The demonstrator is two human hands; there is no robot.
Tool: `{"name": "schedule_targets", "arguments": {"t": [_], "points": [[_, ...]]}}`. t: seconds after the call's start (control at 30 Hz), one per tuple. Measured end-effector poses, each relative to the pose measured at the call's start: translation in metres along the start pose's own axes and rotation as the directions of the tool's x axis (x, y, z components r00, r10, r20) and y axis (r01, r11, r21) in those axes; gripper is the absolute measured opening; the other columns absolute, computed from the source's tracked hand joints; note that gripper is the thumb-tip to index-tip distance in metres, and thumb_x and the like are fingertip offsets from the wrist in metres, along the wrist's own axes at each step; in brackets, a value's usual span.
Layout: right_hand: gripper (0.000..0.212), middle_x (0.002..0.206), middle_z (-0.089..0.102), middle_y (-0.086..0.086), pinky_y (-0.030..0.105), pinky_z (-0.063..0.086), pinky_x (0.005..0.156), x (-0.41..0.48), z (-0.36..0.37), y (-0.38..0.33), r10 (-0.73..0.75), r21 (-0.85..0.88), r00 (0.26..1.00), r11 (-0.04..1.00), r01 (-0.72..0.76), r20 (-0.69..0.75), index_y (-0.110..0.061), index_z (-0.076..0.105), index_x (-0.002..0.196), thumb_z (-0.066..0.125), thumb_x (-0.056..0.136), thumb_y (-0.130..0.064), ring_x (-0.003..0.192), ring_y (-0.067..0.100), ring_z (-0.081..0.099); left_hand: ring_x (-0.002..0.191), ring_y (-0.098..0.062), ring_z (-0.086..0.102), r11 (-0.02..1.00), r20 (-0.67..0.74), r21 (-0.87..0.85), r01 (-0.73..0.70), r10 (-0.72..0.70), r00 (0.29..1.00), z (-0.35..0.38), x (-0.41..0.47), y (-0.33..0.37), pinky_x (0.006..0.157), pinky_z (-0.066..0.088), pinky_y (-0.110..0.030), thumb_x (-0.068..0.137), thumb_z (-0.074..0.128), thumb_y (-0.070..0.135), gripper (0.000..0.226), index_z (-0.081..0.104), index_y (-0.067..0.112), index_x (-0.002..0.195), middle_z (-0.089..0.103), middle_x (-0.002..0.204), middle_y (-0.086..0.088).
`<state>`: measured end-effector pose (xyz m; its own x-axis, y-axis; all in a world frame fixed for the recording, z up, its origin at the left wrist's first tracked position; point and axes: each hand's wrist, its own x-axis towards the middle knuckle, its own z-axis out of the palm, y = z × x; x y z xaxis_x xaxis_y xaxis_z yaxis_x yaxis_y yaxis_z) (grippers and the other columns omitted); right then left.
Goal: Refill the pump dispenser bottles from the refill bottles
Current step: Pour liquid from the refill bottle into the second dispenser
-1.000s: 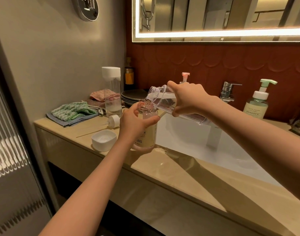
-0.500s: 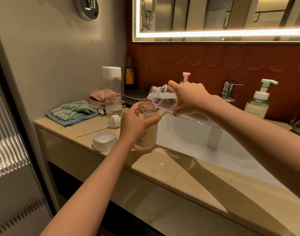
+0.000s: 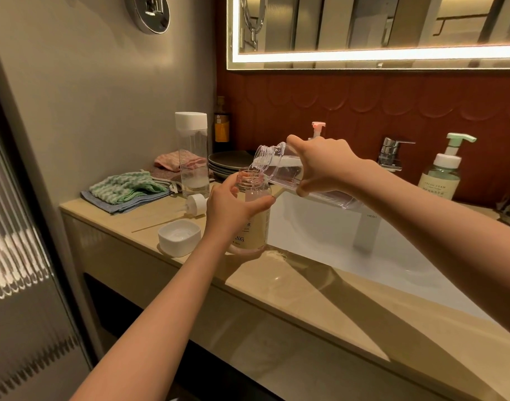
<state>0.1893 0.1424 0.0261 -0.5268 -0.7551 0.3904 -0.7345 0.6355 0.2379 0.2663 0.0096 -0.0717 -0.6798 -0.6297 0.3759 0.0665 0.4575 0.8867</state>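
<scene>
My left hand (image 3: 233, 206) grips an open dispenser bottle (image 3: 255, 224) with a cream label, standing upright on the counter beside the basin. My right hand (image 3: 323, 166) holds a clear refill bottle (image 3: 280, 166) tipped nearly flat, its open mouth over the dispenser's neck, and clear liquid runs down into it. The pump head (image 3: 196, 202), white with a long tube, lies on the counter to the left. A second clear refill bottle (image 3: 193, 157) with a white cap stands upright behind it. Further back stand a green-pump bottle (image 3: 443, 172) and a pink-pump bottle (image 3: 317, 128), mostly hidden by my right hand.
A white square cap (image 3: 179, 237) lies open side up near the counter's front edge (image 3: 149, 250). Folded cloths (image 3: 123, 189) and stacked dark plates (image 3: 227, 163) sit at the back left. The white basin (image 3: 334, 241) and chrome tap (image 3: 392, 153) are to the right.
Both hands have stayed almost still. The refill bottle stays tipped over the dispenser and the pouring continues.
</scene>
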Motion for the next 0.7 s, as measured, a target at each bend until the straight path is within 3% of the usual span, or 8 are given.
{"name": "schedule_targets", "arguments": {"t": [0.23, 0.53, 0.7], "points": [[0.069, 0.078, 0.042, 0.001, 0.025, 0.030, 0.051, -0.0009, -0.0001, -0.0001, -0.010, -0.026, 1.000, 1.000, 0.010, -0.017, -0.014, 0.037, 0.127, 0.077, 0.072, -0.026, 0.069, 0.019, 0.042, 0.126, -0.020, 0.044, 1.000, -0.005, -0.005, 0.002, -0.003, 1.000, 0.0005, 0.0011, -0.0012, 0.085, 0.040, -0.032, 0.070, 0.078, 0.040, 0.080, 0.041, 0.022, 0.139, 0.048, 0.139, -0.003], [0.069, 0.067, 0.034, -0.003, 0.023, 0.026, 0.047, 0.0010, 0.0012, -0.0004, -0.004, -0.040, 1.000, 0.999, 0.003, -0.011, -0.014, 0.037, 0.126, 0.077, 0.072, -0.026, 0.066, 0.018, 0.041, 0.126, -0.021, 0.044, 1.000, -0.007, 0.007, 0.017, -0.017, 1.000, 0.0010, 0.0015, -0.0016, 0.085, 0.041, -0.033, 0.070, 0.077, 0.041, 0.083, 0.038, 0.023, 0.141, 0.046, 0.140, -0.004], [0.069, 0.075, 0.039, 0.000, 0.023, 0.025, 0.046, -0.0001, -0.0008, -0.0003, -0.006, -0.041, 1.000, 0.999, 0.005, -0.019, -0.014, 0.037, 0.127, 0.077, 0.073, -0.026, 0.067, 0.018, 0.041, 0.126, -0.022, 0.044, 1.000, -0.008, 0.018, 0.019, -0.019, 1.000, 0.0010, 0.0013, -0.0007, 0.086, 0.043, -0.035, 0.071, 0.077, 0.042, 0.083, 0.038, 0.023, 0.142, 0.046, 0.141, -0.004]]}}
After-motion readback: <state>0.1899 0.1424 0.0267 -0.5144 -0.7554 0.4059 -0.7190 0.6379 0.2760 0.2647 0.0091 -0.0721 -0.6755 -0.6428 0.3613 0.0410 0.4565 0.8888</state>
